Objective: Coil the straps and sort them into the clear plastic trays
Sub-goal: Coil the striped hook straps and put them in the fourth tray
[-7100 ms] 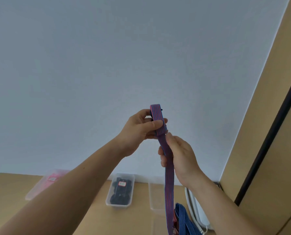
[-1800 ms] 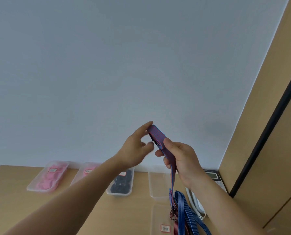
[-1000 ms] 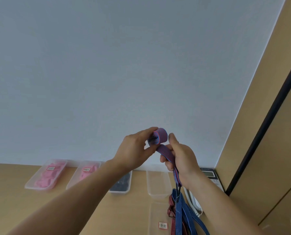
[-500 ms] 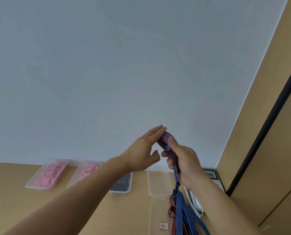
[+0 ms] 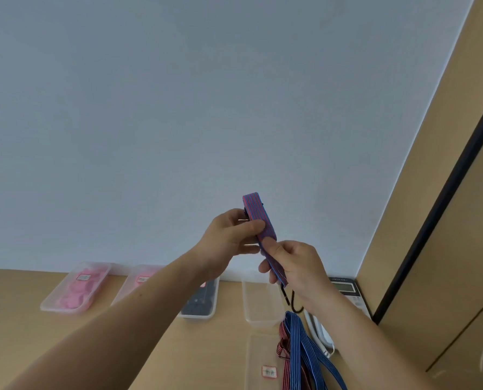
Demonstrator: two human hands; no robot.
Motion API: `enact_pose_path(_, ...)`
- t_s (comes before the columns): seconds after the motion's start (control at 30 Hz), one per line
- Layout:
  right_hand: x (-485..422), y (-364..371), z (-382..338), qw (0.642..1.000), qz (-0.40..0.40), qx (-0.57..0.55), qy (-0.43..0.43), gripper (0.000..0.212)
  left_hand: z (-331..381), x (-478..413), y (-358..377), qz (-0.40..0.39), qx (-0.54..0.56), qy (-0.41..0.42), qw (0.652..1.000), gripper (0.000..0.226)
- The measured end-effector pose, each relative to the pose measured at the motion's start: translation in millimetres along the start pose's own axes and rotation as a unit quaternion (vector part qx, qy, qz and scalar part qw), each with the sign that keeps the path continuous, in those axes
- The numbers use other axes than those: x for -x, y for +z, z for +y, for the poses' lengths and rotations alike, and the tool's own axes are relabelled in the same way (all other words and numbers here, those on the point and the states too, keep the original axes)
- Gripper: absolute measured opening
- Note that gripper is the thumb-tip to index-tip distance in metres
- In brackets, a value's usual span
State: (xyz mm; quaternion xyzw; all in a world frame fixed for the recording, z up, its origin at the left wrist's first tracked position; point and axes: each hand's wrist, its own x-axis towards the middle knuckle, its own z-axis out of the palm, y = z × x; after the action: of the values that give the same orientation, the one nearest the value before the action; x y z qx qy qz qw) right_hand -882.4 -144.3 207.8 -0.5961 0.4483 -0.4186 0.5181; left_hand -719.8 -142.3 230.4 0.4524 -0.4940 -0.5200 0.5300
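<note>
Partway: our left hand [image 5: 229, 235] and right hand [image 5: 293, 266] pinch a part-coiled strap [image 5: 258, 218]; three trays [image 5: 65, 310] stocked, loose straps [image 5: 296, 339] remain.

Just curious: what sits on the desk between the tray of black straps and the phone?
An empty clear tray, shown in the head view.
</note>
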Motion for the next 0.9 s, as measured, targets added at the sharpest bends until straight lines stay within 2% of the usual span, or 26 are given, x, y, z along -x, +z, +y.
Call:
enact_pose_path(0.07, 0, 0, 1, 1.0, 0.0, 0.014, -0.003, 0.035, -1, 2, 1, 0.003, -0.031, 0.033, 0.999, 0.03)
enact_pose_path(0.17, 0, -1, -1, 1.0, -0.019, 0.009, 0.015, 0.03, -1, 4, 0, 0.026, -0.127, 0.091, 0.987, 0.031)
enact_pose_path(0.27, -2, -3, -1, 0.999, -0.043, -0.011, 0.022, 0.022, -7, 4, -1, 0.026, -0.227, 0.167, 0.959, 0.034)
enact_pose_path(0.4, -4, -6, -3, 0.997, -0.061, -0.041, 0.027, 0.025, -12, 7, -2, 0.008, -0.314, 0.262, 0.913, 0.039)
enact_pose_path(0.53, -7, -7, -2, 0.997, -0.044, -0.036, 0.045, 0.019, -18, 4, -8, 0.011, -0.38, 0.308, 0.872, 0.043)
enact_pose_path(0.6, -9, -6, 1, 0.999, -0.034, -0.026, 0.034, 0.018, -21, 4, -7, 0.024, -0.42, 0.335, 0.843, 0.045)
enact_pose_path(0.7, -9, -5, 1, 0.997, -0.033, -0.063, 0.035, 0.019, -22, 4, -7, 0.033, -0.483, 0.395, 0.781, 0.046)
enact_pose_path(0.9, -10, -10, -2, 0.981, -0.101, -0.159, 0.056, 0.042, -31, -5, -14, -0.009, -0.561, 0.449, 0.696, 0.048)
